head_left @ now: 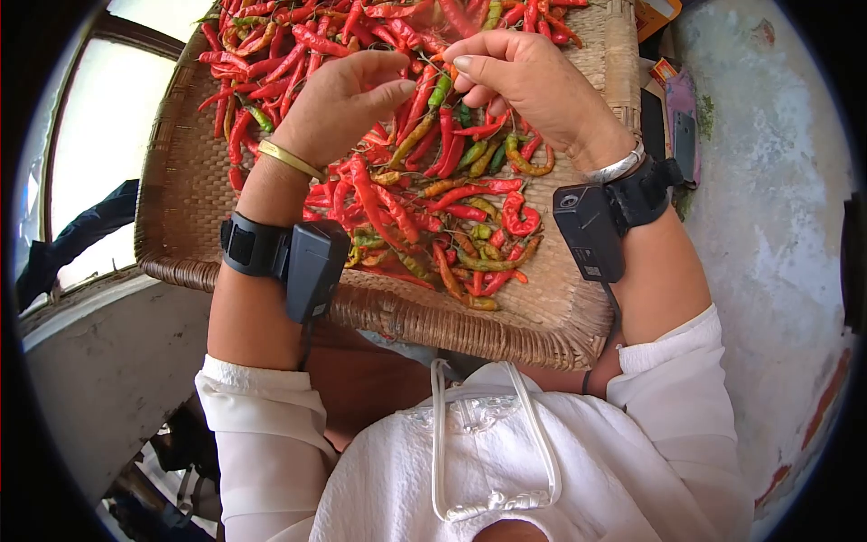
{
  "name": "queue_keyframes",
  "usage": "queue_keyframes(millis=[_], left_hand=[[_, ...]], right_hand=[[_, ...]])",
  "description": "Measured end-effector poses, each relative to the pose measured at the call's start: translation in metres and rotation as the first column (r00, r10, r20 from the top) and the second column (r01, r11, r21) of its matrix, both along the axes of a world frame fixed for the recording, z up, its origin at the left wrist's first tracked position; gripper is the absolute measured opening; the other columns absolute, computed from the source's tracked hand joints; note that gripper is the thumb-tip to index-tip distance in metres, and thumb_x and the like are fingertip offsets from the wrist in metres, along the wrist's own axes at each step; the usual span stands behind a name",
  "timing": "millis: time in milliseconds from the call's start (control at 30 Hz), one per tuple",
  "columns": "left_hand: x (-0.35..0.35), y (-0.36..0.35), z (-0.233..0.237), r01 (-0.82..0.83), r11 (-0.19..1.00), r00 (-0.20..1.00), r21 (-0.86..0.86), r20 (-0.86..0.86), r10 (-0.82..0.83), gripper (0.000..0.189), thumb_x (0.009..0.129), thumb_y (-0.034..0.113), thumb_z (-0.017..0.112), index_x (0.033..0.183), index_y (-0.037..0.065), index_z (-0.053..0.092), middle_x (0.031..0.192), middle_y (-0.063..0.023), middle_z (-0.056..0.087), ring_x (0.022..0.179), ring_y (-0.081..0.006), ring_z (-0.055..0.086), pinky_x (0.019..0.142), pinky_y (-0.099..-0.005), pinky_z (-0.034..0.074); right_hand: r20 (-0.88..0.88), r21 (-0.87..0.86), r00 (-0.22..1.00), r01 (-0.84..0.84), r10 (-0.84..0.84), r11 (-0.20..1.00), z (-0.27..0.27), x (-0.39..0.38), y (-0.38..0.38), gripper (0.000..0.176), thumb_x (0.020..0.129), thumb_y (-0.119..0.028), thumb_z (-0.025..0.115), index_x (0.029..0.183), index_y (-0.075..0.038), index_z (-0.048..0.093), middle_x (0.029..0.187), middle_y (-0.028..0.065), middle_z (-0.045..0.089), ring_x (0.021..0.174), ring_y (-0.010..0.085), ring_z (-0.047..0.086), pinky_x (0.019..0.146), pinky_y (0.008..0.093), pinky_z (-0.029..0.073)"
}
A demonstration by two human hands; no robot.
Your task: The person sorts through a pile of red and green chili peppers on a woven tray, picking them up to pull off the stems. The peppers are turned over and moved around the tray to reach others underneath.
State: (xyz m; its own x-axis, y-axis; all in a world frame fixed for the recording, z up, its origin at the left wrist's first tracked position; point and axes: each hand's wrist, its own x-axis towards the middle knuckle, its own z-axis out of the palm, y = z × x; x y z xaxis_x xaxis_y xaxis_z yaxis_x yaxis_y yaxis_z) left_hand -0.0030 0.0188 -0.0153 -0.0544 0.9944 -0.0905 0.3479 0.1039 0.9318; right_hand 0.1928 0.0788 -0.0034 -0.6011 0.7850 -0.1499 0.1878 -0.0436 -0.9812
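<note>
My left hand [341, 110] hovers over the pile of red chilies [370, 194], its thumb and forefinger curved with a gap between them and nothing visible in it. To its right, my right hand [533, 83] has thumb and forefinger brought together above the pile, its other fingers curled; what they pinch is too small to make out. A green chili [440, 90] lies between the hands, just below the right fingertips. Red, green and brownish chilies with thin stems fill the woven basket [560, 303].
A window [104, 117] with a dark cloth [86, 237] is at left. Beyond the basket's right edge are a phone [685, 144] on a pink item and a small red packet [664, 70]. The basket's thick near rim lies close to my body.
</note>
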Motion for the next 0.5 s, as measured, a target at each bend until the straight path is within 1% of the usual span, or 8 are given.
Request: queue_keyframes(millis=[33, 67, 133, 200, 333, 400, 433, 500], left_hand=[[0.006, -0.007, 0.000, 0.241, 0.963, 0.957, -0.117, -0.138, -0.256, 0.045, 0.079, 0.025, 0.060, 0.115, 0.001, 0.049, 0.094, -0.0113, 0.062, 0.072, -0.0159, 0.061, 0.061, -0.0270, 0.048], [0.013, -0.015, -0.001, 0.446, 0.856, 0.830, -0.260, -0.238, -0.505, 0.039, 0.077, 0.022, 0.062, 0.111, 0.004, 0.054, 0.095, -0.0115, 0.062, 0.073, -0.0183, 0.061, 0.063, -0.0291, 0.049], [0.035, -0.032, -0.008, 0.651, 0.651, 0.569, -0.390, -0.317, -0.759, 0.036, 0.070, 0.014, 0.066, 0.103, 0.003, 0.057, 0.096, -0.0109, 0.061, 0.080, -0.0219, 0.061, 0.067, -0.0304, 0.049], [0.055, -0.050, -0.026, 0.785, 0.552, 0.418, -0.282, -0.417, -0.807, 0.046, 0.064, 0.014, 0.067, 0.107, 0.006, 0.055, 0.101, -0.0120, 0.058, 0.086, -0.0273, 0.059, 0.072, -0.0353, 0.048], [0.067, -0.058, -0.036, 0.839, 0.523, 0.436, -0.150, -0.389, -0.811, 0.049, 0.063, 0.017, 0.069, 0.109, 0.009, 0.054, 0.107, -0.0115, 0.053, 0.087, -0.0274, 0.058, 0.074, -0.0372, 0.047], [0.071, -0.056, -0.033, 0.850, 0.448, 0.318, -0.277, -0.408, -0.856, 0.057, 0.062, 0.023, 0.071, 0.114, 0.012, 0.050, 0.110, -0.0121, 0.050, 0.086, -0.0279, 0.058, 0.073, -0.0371, 0.048], [0.074, -0.055, -0.030, 0.850, 0.451, 0.317, -0.274, -0.417, -0.851, 0.057, 0.062, 0.023, 0.071, 0.114, 0.012, 0.050, 0.110, -0.0121, 0.050, 0.086, -0.0279, 0.058, 0.073, -0.0371, 0.048], [0.080, -0.053, -0.019, 0.835, 0.368, 0.110, -0.409, -0.531, -0.840, 0.066, 0.062, 0.030, 0.071, 0.120, 0.014, 0.045, 0.111, -0.0131, 0.049, 0.087, -0.0279, 0.058, 0.073, -0.0371, 0.048]], right_hand=[[0.001, -0.012, 1.000, -0.010, 0.010, 1.000, 0.001, 0.000, -0.001, 0.020, 0.081, -0.021, 0.058, 0.090, -0.004, 0.062, 0.068, -0.0005, 0.058, 0.059, 0.0053, 0.054, 0.049, 0.0197, 0.041], [-0.002, -0.019, 1.000, -0.002, 0.002, 1.000, 0.001, 0.001, -0.002, 0.020, 0.081, -0.021, 0.058, 0.090, -0.004, 0.062, 0.068, -0.0005, 0.058, 0.059, 0.0053, 0.054, 0.049, 0.0197, 0.041], [0.022, 0.044, 0.999, -0.037, 0.036, 0.998, -0.001, 0.002, -0.001, 0.020, 0.080, -0.020, 0.057, 0.090, -0.003, 0.062, 0.068, 0.0005, 0.058, 0.058, 0.0060, 0.054, 0.049, 0.0198, 0.040], [0.026, 0.055, 0.999, -0.022, 0.020, 0.998, -0.004, 0.003, -0.001, 0.021, 0.080, -0.020, 0.057, 0.090, -0.002, 0.063, 0.069, 0.0014, 0.059, 0.057, 0.0068, 0.055, 0.048, 0.0203, 0.040], [0.003, 0.072, 0.999, -0.034, 0.034, 0.997, -0.007, 0.001, -0.003, 0.020, 0.080, -0.019, 0.058, 0.088, -0.001, 0.062, 0.069, 0.0018, 0.059, 0.056, 0.0076, 0.055, 0.050, 0.0214, 0.042], [0.003, 0.077, 0.999, -0.050, 0.049, 0.996, -0.009, 0.000, -0.003, 0.019, 0.080, -0.018, 0.058, 0.086, -0.001, 0.062, 0.069, 0.0018, 0.059, 0.056, 0.0077, 0.055, 0.051, 0.0220, 0.044], [0.006, 0.081, 0.998, -0.060, 0.060, 0.995, -0.006, 0.000, -0.004, 0.019, 0.080, -0.018, 0.058, 0.087, -0.001, 0.062, 0.069, 0.0019, 0.059, 0.056, 0.0078, 0.055, 0.051, 0.0221, 0.044], [-0.013, 0.074, 0.998, -0.055, 0.056, 0.996, -0.006, -0.001, -0.004, 0.019, 0.080, -0.017, 0.058, 0.087, -0.001, 0.062, 0.069, 0.0021, 0.059, 0.055, 0.0079, 0.055, 0.052, 0.0220, 0.045]])
